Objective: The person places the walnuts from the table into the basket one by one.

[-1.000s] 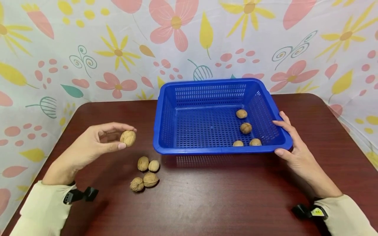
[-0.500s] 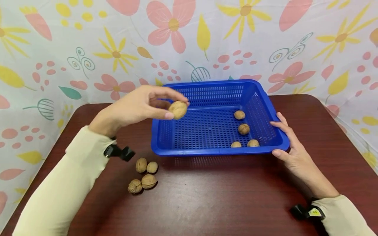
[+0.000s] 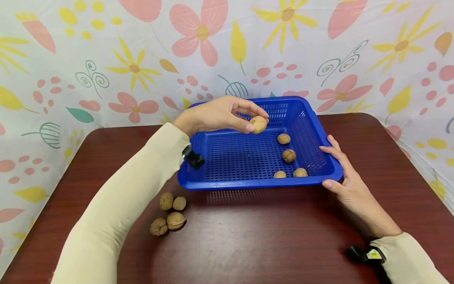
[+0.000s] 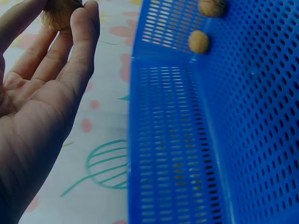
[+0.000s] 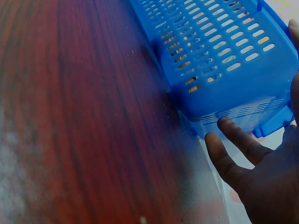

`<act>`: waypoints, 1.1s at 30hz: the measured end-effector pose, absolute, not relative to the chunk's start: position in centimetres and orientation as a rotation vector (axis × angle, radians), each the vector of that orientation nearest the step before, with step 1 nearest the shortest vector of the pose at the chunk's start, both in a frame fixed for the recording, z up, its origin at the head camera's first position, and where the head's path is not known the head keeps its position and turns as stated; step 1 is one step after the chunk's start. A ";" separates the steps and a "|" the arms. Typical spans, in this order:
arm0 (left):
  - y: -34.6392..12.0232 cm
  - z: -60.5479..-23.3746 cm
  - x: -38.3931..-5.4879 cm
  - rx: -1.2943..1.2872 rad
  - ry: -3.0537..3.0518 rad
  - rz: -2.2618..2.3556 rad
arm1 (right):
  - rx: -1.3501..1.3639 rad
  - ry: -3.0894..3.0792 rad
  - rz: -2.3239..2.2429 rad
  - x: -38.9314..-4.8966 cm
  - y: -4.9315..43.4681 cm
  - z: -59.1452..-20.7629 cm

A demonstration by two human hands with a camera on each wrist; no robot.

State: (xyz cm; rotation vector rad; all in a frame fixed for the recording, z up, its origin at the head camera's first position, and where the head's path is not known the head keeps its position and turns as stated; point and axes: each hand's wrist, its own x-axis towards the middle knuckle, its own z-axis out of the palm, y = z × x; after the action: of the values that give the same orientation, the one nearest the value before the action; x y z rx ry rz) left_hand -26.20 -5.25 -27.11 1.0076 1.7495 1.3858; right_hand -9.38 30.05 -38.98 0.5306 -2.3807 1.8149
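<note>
In the head view, my left hand [image 3: 220, 114] pinches a walnut [image 3: 259, 124] between thumb and fingertips, above the inside of a blue perforated plastic basket [image 3: 244, 184]. The left wrist view shows that walnut [image 4: 60, 17] partly cut off at the top edge. My right hand [image 3: 349, 181] holds the basket's near right corner, fingers over the side rim and thumb at the front. From the right wrist, two lower fingers [image 5: 236, 140] lie along the basket's outer wall. Several walnuts [image 3: 289, 156] lie on the basket floor toward the right, two partly hidden by the front rim.
Several walnuts [image 3: 175, 221] sit in a group on the dark wooden table [image 3: 255, 232], left of the basket's front corner and beside the left sleeve [image 3: 131, 205]. A white floral cloth [image 3: 220, 47] hangs behind the table's back edge.
My left hand has carried the walnut rightward and up, from beside the table walnuts to over the basket. My right hand keeps its hold on the corner; the whole view shifts slightly.
</note>
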 end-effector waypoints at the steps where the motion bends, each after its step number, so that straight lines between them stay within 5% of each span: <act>1: -4.8 -27.4 -26.5 1.015 1.741 1.375 | 0.528 -2.377 1.821 -9.4 30.0 -39.0; 33: 2.7 -35.0 -26.8 0.753 1.798 1.029 | 0.521 -2.359 1.889 -8.6 30.1 -38.6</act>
State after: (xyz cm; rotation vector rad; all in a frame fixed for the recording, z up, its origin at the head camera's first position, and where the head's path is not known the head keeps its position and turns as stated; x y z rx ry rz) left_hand -26.77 2.71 -35.05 0.7529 1.7980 1.0287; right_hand -8.60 30.06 -38.63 0.5209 -2.3593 1.8890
